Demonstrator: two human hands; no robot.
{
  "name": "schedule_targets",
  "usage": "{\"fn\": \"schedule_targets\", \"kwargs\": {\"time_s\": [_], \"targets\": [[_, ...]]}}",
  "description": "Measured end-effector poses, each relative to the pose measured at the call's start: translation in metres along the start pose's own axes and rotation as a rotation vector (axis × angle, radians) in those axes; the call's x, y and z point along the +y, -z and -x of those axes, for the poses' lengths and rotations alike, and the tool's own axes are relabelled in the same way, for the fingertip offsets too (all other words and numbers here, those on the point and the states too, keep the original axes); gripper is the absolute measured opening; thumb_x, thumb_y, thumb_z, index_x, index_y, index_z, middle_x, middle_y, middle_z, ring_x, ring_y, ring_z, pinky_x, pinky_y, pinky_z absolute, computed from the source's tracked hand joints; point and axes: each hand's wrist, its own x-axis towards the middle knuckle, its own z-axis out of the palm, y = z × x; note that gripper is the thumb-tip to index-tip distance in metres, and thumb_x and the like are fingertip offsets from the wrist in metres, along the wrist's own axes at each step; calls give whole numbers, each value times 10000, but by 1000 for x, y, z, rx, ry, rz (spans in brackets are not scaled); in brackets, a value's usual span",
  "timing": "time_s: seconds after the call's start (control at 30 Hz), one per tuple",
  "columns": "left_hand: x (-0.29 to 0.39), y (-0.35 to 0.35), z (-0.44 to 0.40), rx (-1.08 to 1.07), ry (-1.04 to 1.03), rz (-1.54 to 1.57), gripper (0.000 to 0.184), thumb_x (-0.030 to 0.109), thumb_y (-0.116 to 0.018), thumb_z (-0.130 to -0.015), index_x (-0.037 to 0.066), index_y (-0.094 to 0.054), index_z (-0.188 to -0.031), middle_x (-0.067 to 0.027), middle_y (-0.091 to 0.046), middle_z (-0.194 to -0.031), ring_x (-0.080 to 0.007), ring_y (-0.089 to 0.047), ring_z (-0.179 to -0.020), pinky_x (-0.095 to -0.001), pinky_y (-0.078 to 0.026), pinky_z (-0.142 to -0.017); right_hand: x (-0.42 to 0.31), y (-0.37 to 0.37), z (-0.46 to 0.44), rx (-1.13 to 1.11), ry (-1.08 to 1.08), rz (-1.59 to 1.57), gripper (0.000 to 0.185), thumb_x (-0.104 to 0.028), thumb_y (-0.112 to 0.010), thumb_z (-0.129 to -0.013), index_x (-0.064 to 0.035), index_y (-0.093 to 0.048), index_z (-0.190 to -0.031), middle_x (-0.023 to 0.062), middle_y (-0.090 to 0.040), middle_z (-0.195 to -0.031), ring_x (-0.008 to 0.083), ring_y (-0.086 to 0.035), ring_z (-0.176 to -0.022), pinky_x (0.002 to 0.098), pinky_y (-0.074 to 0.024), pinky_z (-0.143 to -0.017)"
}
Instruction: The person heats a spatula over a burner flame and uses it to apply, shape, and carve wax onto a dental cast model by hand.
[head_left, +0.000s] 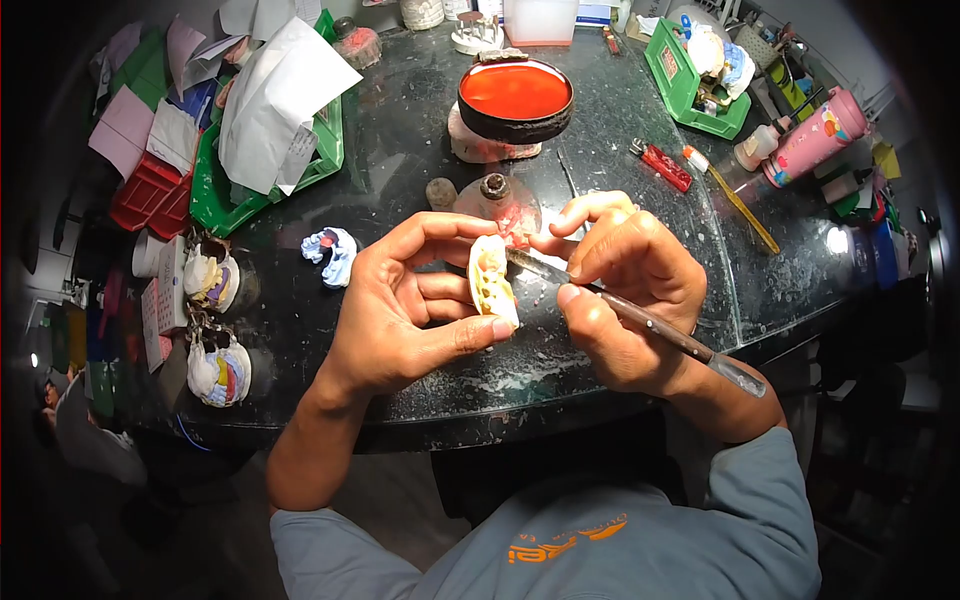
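Cream dental model (490,285), held up over the near-middle of the worktop (400,180); left hand (400,310) has it pinched, index at the top end, thumb at the bottom. Right hand (635,300) grips a wood-handled metal tool (650,325), fingers closed on the handle, tip at the model's right side; can't tell if tip touches. Worktop is dark and glossy, scuffed, pale dust and crumbs below the hands, a thin seam running down right of the right hand. Straight ahead, just beyond the hands: glass burner (494,188), small stubby cylinder (441,194) beside it, then a black-rimmed pan (517,95) of red material. Blue mould piece (330,256) lies left of the left hand; two mounted dental models (218,372) stand farther left, one behind the other. Back left: green tray (228,200) piled with papers (275,110), red bin (155,200) alongside. Right side: red lighter (665,167), yellow-handled tool (745,207), pink bottle (820,135), second green tray (683,85) at the back. Near edge curves under both forearms, sleeves outside it. Moving room: widest gap is right of the right hand, out to the yellow-handled tool; left hand has less, with the blue mould piece near its knuckles; forward is tight, burner just past the fingertips. Room's outer edges too dark to read.
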Motion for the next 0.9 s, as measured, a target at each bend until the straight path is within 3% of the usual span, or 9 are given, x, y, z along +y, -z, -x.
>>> {"fn": "schedule_targets", "kwargs": {"time_s": [0.1,0.2,0.37,0.73,0.83,0.9], "targets": [[2,2,0,-20,9,19,627,-73,-780,-756,-44,-491,-1312,-181,-620,-1175,-194,-698,-970,-260,-603,-796,0,-1,2,17,-31,-39,95,46,-594,-798,-1,-540,-860,90,-553,-832,251,-573,-990,413,-476,-924],[2,3,-1,-51,20,75,631,-86,-753,-774,-49,-463,-1334,-196,-618,-1203,-211,-695,-994,-277,-600,-824,5,-3,4,86,-14,-113,146,66,-657,-766,33,-583,-887,175,-600,-1033,182,-635,-952,307,-546,-832],[2,2,-1,-83,18,151,633,-72,-725,-802,-61,-427,-1359,-207,-614,-1222,-269,-689,-1048,-331,-592,-886,7,-2,4,51,90,-81,159,73,-668,-766,41,-582,-895,188,-602,-1052,195,-644,-960,312,-545,-846],[3,5,-2,-125,59,225,664,-37,-725,-808,-38,-407,-1390,-219,-606,-1239,-340,-683,-1069,-374,-590,-900,5,-5,2,88,118,6,167,87,-662,-798,42,-573,-932,167,-590,-993,188,-632,-930,298,-555,-797],[4,4,-1,-79,87,155,660,-40,-731,-805,-11,-427,-1390,-205,-612,-1224,-324,-687,-1060,-366,-590,-894,3,-4,0,121,25,66,178,77,-658,-846,24,-554,-980,111,-582,-935,195,-584,-956,307,-544,-767],[5,3,0,-40,99,112,650,-45,-734,-803,-1,-445,-1383,-197,-615,-1217,-309,-689,-1051,-360,-589,-891,0,-7,-3,166,-101,21,193,86,-669,-859,17,-559,-1002,119,-587,-1004,159,-588,-955,277,-542,-761]]}}
